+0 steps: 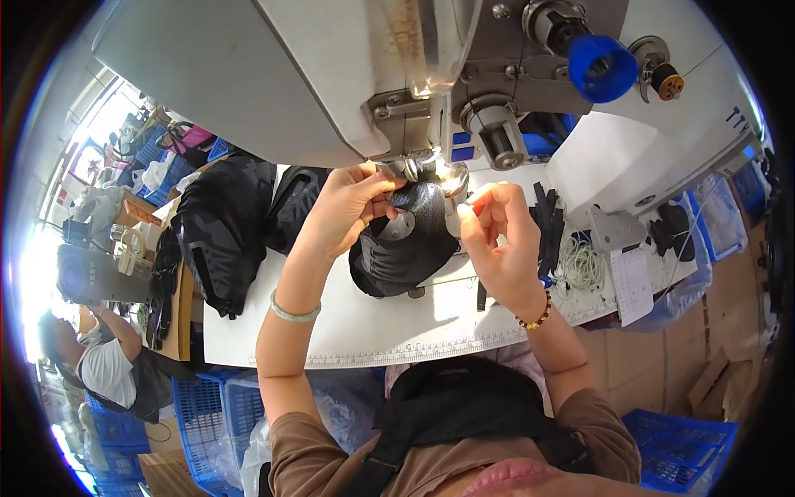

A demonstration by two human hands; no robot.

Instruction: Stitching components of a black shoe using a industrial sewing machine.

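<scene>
A black shoe upper (406,263) sits beneath the needle area of a sewing machine (331,74), its opening showing a round metal part inside. My left hand (352,203) is closed, thumb and fingers pinching the upper's edge close to the presser foot (411,168). To the right of the upper, my right hand (501,236) is raised with its fingers curled and its thumb near the index fingertip. Whatever that pinch holds, if anything, is too small to make out. A lamp lights the spot between both hands.
More black shoe uppers (224,232) are piled left on the white table (331,331). Black strips (546,219) and a tangle of pale cord (582,263) lie at right. Blue crates (203,422) stand below. Another person (112,369) sits at far left.
</scene>
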